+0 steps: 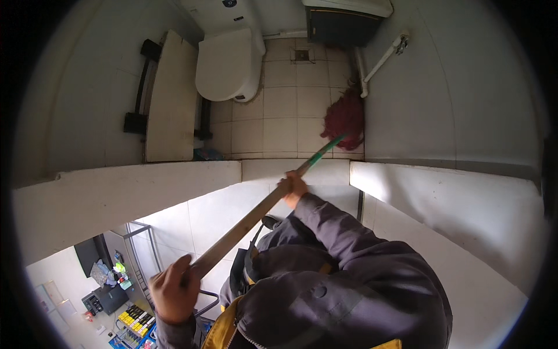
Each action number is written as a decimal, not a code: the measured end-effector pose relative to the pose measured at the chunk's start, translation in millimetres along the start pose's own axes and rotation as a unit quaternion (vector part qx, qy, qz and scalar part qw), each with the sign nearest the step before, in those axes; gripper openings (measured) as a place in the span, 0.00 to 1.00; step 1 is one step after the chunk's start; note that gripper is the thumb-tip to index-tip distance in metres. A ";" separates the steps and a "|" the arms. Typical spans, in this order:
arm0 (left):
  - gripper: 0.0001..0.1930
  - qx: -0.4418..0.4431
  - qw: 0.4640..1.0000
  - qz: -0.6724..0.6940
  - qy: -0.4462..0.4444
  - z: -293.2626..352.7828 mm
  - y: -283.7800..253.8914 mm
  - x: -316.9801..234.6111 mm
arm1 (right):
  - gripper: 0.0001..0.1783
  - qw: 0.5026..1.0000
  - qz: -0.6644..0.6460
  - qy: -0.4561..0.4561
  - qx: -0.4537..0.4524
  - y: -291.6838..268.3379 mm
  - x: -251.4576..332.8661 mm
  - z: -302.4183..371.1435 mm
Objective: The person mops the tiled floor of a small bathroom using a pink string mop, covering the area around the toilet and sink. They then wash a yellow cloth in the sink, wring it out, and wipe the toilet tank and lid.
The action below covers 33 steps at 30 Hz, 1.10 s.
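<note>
Head view, only one here. Two hands, one mop (pixel 247 224). The left hand (pixel 174 288) is down at 7-8 o'clock, curled round the top end of the wooden handle. The right hand (pixel 295 189), just below dead centre, is closed round the same handle farther down. Handle runs from 7-8 toward 1-2 o'clock, with one green section (pixel 322 152) near the bottom, and the shaggy dark red mop head (pixel 344 119) sits on beige floor tiles (pixel 280 136) at 1-2, tucked by the grey wall (pixel 418 104).

As for writing: the one white toilet (pixel 226 64) at 11 has three small dark marks, an oval up top, a little strip under it and a label by the base. All too tiny to read, sorry.

Other counts: one floor drain (pixel 301 55) at 12, one dark cabinet (pixel 337 28) at 1, one pale panel (pixel 171 99) at 10. A white pipe (pixel 381 63) comes off the wall between 1 and 2. Down at 7-8 there's a pile of yellow-and-black pieces (pixel 136 320), too small to count.
</note>
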<state>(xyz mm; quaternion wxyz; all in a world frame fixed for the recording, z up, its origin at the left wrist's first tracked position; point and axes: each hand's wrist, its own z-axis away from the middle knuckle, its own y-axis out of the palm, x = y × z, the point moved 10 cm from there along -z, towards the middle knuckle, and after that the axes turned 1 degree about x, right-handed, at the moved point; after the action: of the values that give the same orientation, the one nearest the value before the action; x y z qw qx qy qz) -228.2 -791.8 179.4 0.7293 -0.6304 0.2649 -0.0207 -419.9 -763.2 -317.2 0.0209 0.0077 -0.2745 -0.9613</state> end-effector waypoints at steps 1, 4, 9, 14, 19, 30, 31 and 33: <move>0.09 -0.021 0.999 -0.022 -0.033 12.9 -15.6 12.4 | 0.11 0.995 -0.028 0.053 0.077 14.3 -32.5 1.8; 0.09 -0.091 0.986 -0.094 -0.103 50.1 -80.2 22.8 | 0.11 0.983 0.032 0.166 0.072 56.2 -130.3 20.6; 0.11 -0.097 0.977 -0.170 -0.079 44.6 -107.7 -18.0 | 0.13 0.946 0.177 0.231 0.143 133.8 -191.9 26.5; 0.13 -0.078 0.970 -0.231 -0.014 13.2 -102.5 -49.5 | 0.13 0.949 0.098 0.244 0.174 164.3 -201.7 9.5; 0.11 -0.043 0.973 -0.217 0.060 9.6 -116.1 -43.0 | 0.14 0.968 0.014 0.209 0.139 135.2 -166.8 25.3; 0.06 -0.027 1.000 -0.008 -0.002 -52.3 -21.0 6.4 | 0.08 0.997 0.026 0.034 0.064 9.5 19.1 56.6; 0.06 -0.007 1.000 -0.014 -0.014 -48.5 -13.6 17.3 | 0.07 0.999 0.044 0.013 0.002 10.3 18.1 68.9; 0.05 0.043 0.997 -0.030 -0.053 -32.7 0.1 45.1 | 0.08 0.999 -0.013 0.012 -0.039 -16.2 -5.7 45.4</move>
<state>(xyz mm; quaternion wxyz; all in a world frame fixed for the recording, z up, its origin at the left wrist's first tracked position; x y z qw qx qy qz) -203.1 -837.9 161.0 0.7680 -0.6061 0.2060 -0.0205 -415.9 -725.2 -287.1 0.0121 0.0215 -0.2362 -0.9714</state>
